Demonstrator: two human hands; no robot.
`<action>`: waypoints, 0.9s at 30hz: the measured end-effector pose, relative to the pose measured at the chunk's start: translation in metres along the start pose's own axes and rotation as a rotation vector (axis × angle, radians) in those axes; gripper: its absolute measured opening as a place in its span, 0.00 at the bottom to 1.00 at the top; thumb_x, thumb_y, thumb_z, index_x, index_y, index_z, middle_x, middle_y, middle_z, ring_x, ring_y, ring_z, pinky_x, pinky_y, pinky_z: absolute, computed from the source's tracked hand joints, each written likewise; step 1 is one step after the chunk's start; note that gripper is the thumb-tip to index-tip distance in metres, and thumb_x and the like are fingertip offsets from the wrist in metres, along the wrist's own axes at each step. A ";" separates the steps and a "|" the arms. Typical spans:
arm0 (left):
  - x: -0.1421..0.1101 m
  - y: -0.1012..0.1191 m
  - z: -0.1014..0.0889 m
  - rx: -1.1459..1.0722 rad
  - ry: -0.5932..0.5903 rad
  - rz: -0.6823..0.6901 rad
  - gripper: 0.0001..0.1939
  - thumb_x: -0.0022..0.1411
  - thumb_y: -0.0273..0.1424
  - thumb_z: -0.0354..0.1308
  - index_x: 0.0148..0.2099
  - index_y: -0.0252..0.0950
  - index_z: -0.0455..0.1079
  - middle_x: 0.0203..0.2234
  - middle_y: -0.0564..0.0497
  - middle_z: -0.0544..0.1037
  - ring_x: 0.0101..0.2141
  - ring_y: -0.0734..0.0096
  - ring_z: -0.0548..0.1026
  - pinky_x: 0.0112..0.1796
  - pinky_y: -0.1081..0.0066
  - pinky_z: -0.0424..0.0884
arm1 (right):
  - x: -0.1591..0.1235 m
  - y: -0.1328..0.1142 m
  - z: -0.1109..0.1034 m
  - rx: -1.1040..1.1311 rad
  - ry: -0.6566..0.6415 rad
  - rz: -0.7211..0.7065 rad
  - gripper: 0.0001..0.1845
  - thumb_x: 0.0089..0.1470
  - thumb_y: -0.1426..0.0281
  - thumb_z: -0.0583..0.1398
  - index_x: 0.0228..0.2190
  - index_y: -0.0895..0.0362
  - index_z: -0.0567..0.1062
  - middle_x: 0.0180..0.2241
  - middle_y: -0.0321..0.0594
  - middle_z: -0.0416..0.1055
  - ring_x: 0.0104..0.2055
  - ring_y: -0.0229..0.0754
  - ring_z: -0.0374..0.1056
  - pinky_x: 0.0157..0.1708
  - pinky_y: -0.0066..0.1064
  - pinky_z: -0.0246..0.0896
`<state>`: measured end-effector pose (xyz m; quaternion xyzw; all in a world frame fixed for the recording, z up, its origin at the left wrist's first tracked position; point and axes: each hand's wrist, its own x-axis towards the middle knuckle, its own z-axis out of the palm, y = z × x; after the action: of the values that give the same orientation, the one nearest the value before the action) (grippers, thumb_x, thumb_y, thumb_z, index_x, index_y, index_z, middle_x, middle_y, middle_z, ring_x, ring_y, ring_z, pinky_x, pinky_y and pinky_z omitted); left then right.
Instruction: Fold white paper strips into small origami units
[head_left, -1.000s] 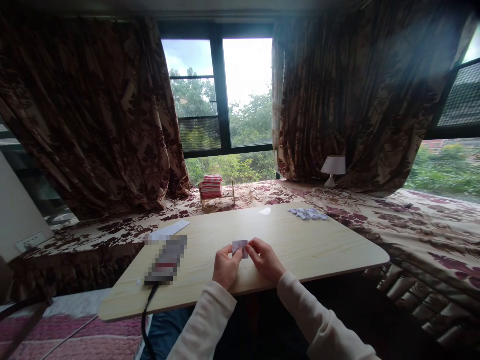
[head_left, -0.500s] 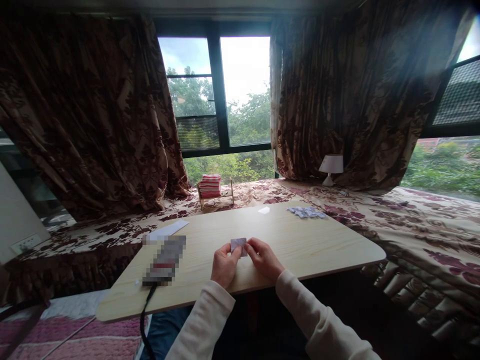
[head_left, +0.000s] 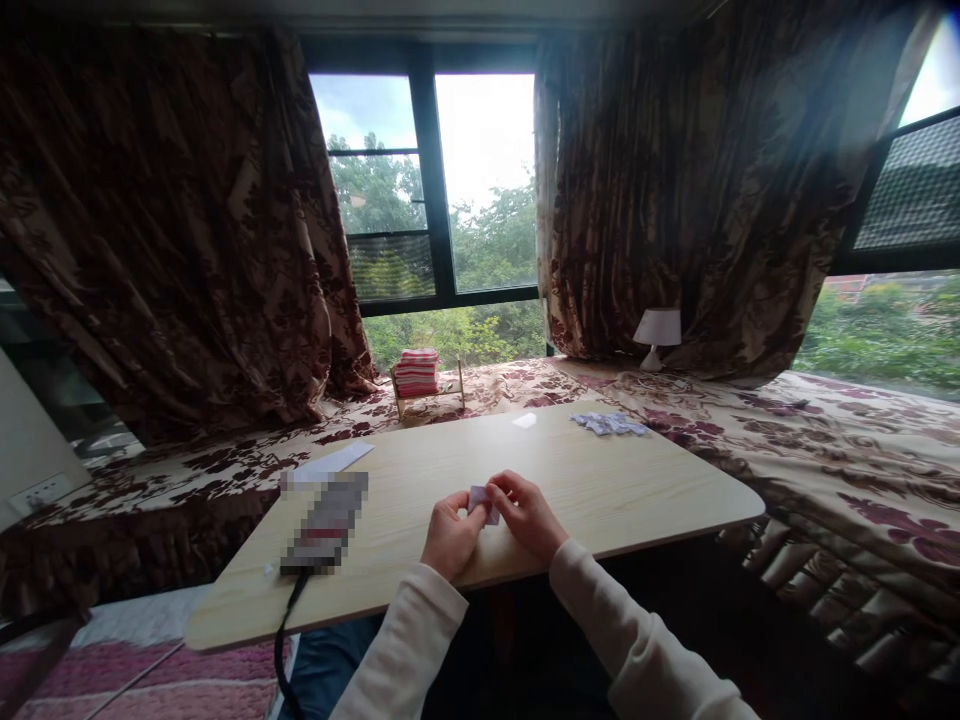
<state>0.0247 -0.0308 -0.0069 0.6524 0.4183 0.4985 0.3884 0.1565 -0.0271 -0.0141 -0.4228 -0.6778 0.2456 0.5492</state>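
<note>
Between my two hands, just above the near part of the light wooden table (head_left: 420, 450), is a small piece of pale paper (head_left: 478, 494). My left hand (head_left: 452, 532) pinches its left side with thumb and fingers. From the other side my right hand (head_left: 525, 510) grips it, its fingertips over the upper right part. The fingers cover much of the paper, so its folds are hard to make out. A pile of small pale paper pieces (head_left: 609, 424) lies at the table's far right.
A blurred dark device (head_left: 326, 525) with a black cable (head_left: 281, 640) sits on the table's left side. Behind it lies a white paper strip (head_left: 334, 462). On the flowered ledge stand a small rack with striped cloths (head_left: 417, 373) and a lamp (head_left: 657, 330).
The paper has turned or bent in my fingers and shows a smaller face. My right fingertips have moved slightly left over it, and the whole view has shifted a little.
</note>
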 end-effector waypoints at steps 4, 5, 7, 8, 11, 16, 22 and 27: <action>-0.001 0.001 -0.001 0.023 -0.009 0.000 0.13 0.53 0.36 0.55 0.28 0.31 0.73 0.22 0.51 0.75 0.27 0.70 0.69 0.30 0.72 0.63 | 0.000 0.001 0.000 0.014 0.006 0.011 0.10 0.53 0.66 0.53 0.26 0.58 0.69 0.24 0.35 0.68 0.28 0.37 0.64 0.29 0.29 0.59; -0.001 0.001 -0.001 0.028 -0.013 0.003 0.13 0.53 0.36 0.54 0.29 0.31 0.73 0.22 0.51 0.75 0.27 0.70 0.69 0.31 0.72 0.63 | 0.000 0.001 0.001 0.017 0.005 0.012 0.10 0.53 0.66 0.53 0.25 0.58 0.69 0.24 0.35 0.68 0.27 0.36 0.63 0.29 0.28 0.59; -0.001 0.001 -0.001 0.042 -0.020 0.010 0.13 0.54 0.36 0.54 0.29 0.31 0.72 0.23 0.50 0.75 0.27 0.69 0.69 0.30 0.72 0.63 | 0.000 0.001 0.001 0.024 -0.001 0.014 0.10 0.53 0.66 0.53 0.25 0.58 0.69 0.24 0.35 0.68 0.27 0.36 0.63 0.28 0.28 0.58; -0.001 0.001 -0.001 0.050 -0.021 0.015 0.13 0.54 0.36 0.54 0.29 0.31 0.72 0.23 0.50 0.75 0.27 0.69 0.69 0.30 0.72 0.63 | 0.000 0.001 0.001 0.027 -0.005 0.015 0.10 0.53 0.66 0.54 0.24 0.58 0.69 0.24 0.35 0.68 0.27 0.36 0.63 0.28 0.28 0.58; -0.001 0.001 -0.001 0.077 -0.023 0.033 0.12 0.54 0.35 0.54 0.26 0.31 0.70 0.23 0.50 0.74 0.28 0.68 0.69 0.31 0.72 0.63 | 0.000 0.000 0.001 0.035 -0.022 0.020 0.11 0.52 0.66 0.54 0.23 0.58 0.69 0.23 0.35 0.67 0.26 0.36 0.62 0.26 0.27 0.58; 0.000 0.001 -0.001 0.117 -0.022 0.055 0.12 0.53 0.35 0.53 0.23 0.32 0.67 0.22 0.50 0.72 0.28 0.70 0.68 0.31 0.73 0.62 | -0.001 0.003 0.003 0.045 -0.032 0.038 0.11 0.51 0.65 0.55 0.23 0.58 0.69 0.21 0.34 0.66 0.24 0.35 0.60 0.26 0.27 0.56; 0.000 -0.001 0.001 0.137 -0.026 0.051 0.13 0.54 0.35 0.51 0.23 0.32 0.66 0.21 0.50 0.71 0.27 0.70 0.67 0.29 0.73 0.61 | 0.000 0.007 0.004 0.082 -0.042 0.073 0.13 0.50 0.63 0.55 0.22 0.59 0.69 0.21 0.35 0.66 0.24 0.36 0.60 0.25 0.27 0.56; 0.000 -0.004 0.001 0.161 -0.025 0.057 0.13 0.55 0.36 0.51 0.24 0.32 0.67 0.22 0.49 0.72 0.27 0.69 0.67 0.29 0.72 0.61 | 0.002 0.011 0.004 0.099 -0.055 0.094 0.14 0.49 0.62 0.56 0.21 0.60 0.69 0.19 0.35 0.65 0.23 0.36 0.59 0.24 0.27 0.55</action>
<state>0.0246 -0.0294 -0.0106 0.6995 0.4334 0.4658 0.3255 0.1561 -0.0187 -0.0227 -0.4196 -0.6592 0.3159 0.5382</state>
